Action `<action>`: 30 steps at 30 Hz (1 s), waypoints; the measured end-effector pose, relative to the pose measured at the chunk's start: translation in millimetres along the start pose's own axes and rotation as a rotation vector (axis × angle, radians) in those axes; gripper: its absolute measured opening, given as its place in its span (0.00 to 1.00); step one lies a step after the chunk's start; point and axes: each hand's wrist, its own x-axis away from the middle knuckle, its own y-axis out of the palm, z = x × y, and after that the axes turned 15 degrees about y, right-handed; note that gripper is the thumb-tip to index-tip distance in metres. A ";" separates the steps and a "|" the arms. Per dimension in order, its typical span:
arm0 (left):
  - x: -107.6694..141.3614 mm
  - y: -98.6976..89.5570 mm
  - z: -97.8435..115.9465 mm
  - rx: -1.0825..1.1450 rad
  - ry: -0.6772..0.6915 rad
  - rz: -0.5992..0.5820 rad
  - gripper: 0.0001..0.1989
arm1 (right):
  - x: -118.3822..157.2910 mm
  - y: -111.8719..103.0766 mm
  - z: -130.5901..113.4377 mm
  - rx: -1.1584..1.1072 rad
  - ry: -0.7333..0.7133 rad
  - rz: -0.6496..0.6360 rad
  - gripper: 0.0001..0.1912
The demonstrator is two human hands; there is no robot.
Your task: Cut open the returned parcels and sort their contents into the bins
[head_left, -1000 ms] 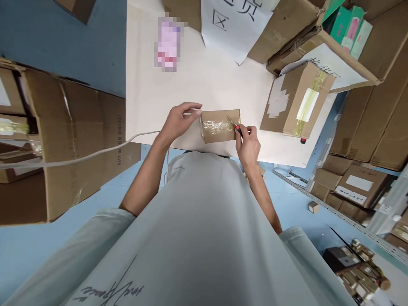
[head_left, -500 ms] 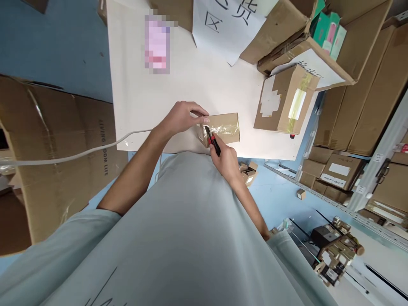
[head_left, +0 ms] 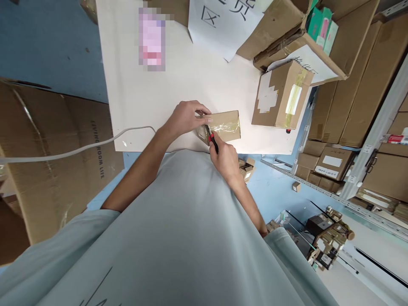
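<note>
Knife (head_left: 213,139) at small taped box (head_left: 227,127)

The box lies near the front edge of the worktop (head_left: 178,80). The left hand (head_left: 188,117) pinches its left end between thumb and fingers; the right hand (head_left: 225,159) is wrapped round the knife's handle, its tip beside the left thumb.

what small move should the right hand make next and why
Probably a short, careful draw of the cutter along the shiny tape, away from the left hand: the right hand grips the cutter with its tip at the taped face of the small box, and the left hand's fingers sit close to that tip.
</note>
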 end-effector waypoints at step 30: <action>7.0 4.0 -2.7 -0.006 -0.017 0.055 0.12 | -0.8 5.6 10.1 -0.029 -0.033 -0.017 0.28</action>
